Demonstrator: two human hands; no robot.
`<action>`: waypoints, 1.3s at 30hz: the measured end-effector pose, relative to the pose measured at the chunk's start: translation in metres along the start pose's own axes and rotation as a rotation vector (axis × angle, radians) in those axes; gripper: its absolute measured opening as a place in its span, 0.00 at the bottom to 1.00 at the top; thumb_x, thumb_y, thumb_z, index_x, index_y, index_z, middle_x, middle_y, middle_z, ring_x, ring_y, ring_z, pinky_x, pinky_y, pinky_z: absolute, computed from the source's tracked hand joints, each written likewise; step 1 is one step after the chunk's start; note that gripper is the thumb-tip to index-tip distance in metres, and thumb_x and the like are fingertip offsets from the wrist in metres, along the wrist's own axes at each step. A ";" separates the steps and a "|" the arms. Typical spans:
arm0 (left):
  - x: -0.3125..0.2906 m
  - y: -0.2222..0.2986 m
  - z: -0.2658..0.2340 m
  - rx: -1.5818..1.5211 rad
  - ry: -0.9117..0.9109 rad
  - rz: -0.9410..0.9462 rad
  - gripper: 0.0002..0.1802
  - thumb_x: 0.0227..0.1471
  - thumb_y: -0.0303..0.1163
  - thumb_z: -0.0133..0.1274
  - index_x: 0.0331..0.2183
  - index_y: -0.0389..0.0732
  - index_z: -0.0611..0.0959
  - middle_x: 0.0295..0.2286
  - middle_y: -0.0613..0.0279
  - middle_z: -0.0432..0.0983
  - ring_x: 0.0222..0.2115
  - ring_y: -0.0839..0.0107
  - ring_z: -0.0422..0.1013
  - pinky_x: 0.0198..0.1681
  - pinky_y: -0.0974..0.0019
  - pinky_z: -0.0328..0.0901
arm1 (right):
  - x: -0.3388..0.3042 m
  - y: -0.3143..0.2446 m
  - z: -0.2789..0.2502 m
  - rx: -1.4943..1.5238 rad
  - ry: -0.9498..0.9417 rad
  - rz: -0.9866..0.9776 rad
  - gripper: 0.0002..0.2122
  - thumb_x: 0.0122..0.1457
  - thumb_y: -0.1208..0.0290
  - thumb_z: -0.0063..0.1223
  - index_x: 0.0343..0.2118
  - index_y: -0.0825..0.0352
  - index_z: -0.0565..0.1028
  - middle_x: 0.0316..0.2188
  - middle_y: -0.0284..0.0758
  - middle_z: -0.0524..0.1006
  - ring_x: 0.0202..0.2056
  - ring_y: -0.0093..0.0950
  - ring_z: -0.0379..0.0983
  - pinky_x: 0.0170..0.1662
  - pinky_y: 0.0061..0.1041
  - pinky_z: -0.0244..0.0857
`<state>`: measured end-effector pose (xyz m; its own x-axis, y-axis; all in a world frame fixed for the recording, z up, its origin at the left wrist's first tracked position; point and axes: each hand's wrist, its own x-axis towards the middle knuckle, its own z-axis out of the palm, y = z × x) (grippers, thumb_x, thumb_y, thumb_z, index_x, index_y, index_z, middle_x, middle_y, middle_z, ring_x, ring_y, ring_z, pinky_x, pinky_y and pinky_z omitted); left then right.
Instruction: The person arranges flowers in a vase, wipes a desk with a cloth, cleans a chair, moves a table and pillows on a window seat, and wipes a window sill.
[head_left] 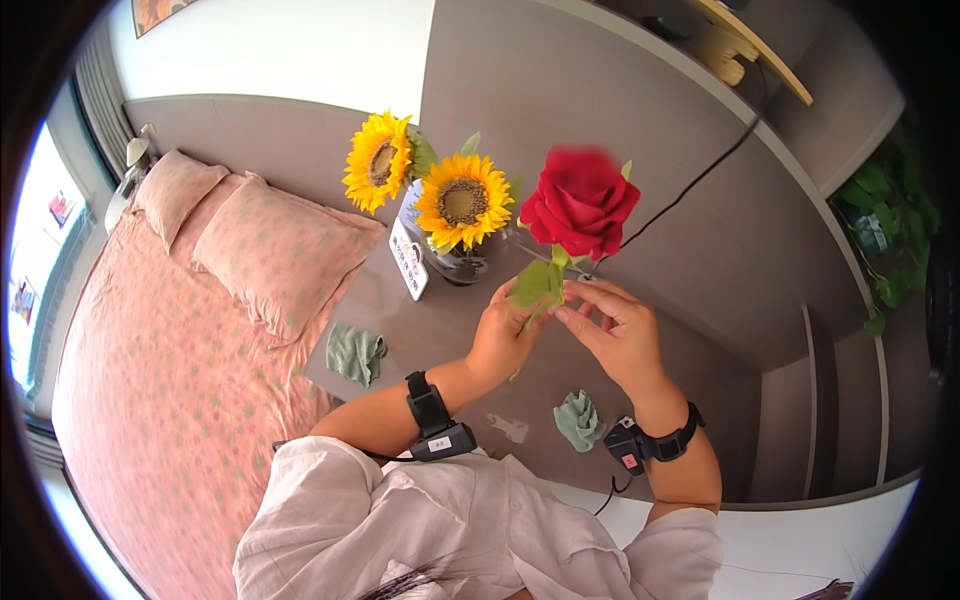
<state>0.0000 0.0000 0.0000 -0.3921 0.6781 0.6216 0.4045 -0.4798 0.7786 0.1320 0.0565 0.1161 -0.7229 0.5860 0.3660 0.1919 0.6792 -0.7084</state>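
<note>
Wears a loose, wrinkled pale shirt (430, 510), with boxy black wristbands (628, 445) strapped round both forearms. Bends both elbows, forearms slanting inward until the hands nearly meet above the smooth grey table (420, 335). Curls the left hand (503, 335) round the slim green stem of a red rose (580, 205); pinches thumb to forefinger with the right hand (620, 335) just below the bloom, on stem or leaf, hard to tell which. Holds the rose upright, velvety petals layered in a cup. Below, on the table, two crumpled soft green cloths (578, 420). Beyond, a rounded glass vase (463, 266) of frilly yellow sunflowers (463, 203) beside a flat white card (408, 262). To the left, a rumpled pink bed (180, 380) with plump, printed pillows (285, 255).
</note>
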 end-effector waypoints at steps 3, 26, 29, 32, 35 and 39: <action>0.002 -0.001 -0.006 -0.022 -0.004 -0.078 0.15 0.47 0.23 0.55 0.40 0.45 0.81 0.27 0.61 0.78 0.28 0.65 0.74 0.59 0.50 0.50 | 0.009 0.001 0.012 -0.039 0.009 -0.071 0.15 0.48 0.78 0.62 0.41 0.65 0.78 0.33 0.32 0.78 0.24 0.18 0.70 0.22 0.16 0.60; 0.061 -0.095 -0.077 0.750 0.177 0.054 0.21 0.34 0.36 0.66 0.36 0.49 0.80 0.32 0.69 0.75 0.35 0.65 0.70 0.42 0.60 0.58 | 0.153 -0.013 -0.026 -0.229 0.711 -0.748 0.06 0.61 0.77 0.46 0.38 0.73 0.72 0.32 0.37 0.79 0.30 0.22 0.74 0.28 0.17 0.67; 0.058 -0.098 -0.077 0.741 0.118 0.020 0.17 0.35 0.33 0.64 0.34 0.48 0.81 0.30 0.69 0.76 0.35 0.66 0.70 0.40 0.61 0.58 | 0.172 -0.020 -0.018 -0.119 0.729 -0.741 0.06 0.61 0.77 0.46 0.38 0.73 0.72 0.32 0.37 0.79 0.29 0.21 0.75 0.28 0.18 0.68; 0.050 -0.096 -0.078 0.743 0.081 0.025 0.15 0.35 0.30 0.63 0.32 0.47 0.82 0.31 0.69 0.76 0.34 0.67 0.70 0.40 0.61 0.57 | 0.191 0.002 -0.004 -0.103 0.742 -0.746 0.05 0.61 0.77 0.47 0.37 0.72 0.73 0.32 0.35 0.79 0.30 0.22 0.75 0.29 0.18 0.69; 0.040 -0.096 -0.080 0.759 0.066 0.057 0.15 0.34 0.28 0.62 0.32 0.47 0.82 0.31 0.69 0.76 0.34 0.67 0.70 0.39 0.62 0.57 | 0.201 0.025 0.018 -0.136 0.729 -0.739 0.06 0.60 0.77 0.47 0.36 0.71 0.75 0.31 0.35 0.79 0.30 0.24 0.77 0.30 0.18 0.70; 0.031 -0.098 -0.082 0.782 0.063 0.074 0.16 0.34 0.28 0.62 0.33 0.48 0.82 0.31 0.70 0.76 0.34 0.68 0.70 0.40 0.62 0.57 | 0.207 0.053 0.047 -0.122 0.618 -0.668 0.06 0.59 0.77 0.48 0.36 0.71 0.75 0.31 0.35 0.79 0.29 0.26 0.77 0.33 0.22 0.71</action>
<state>-0.1193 0.0229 -0.0499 -0.3779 0.6155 0.6916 0.8862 0.0243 0.4626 -0.0391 0.1933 0.1257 -0.2322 0.1629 0.9589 -0.0446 0.9831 -0.1778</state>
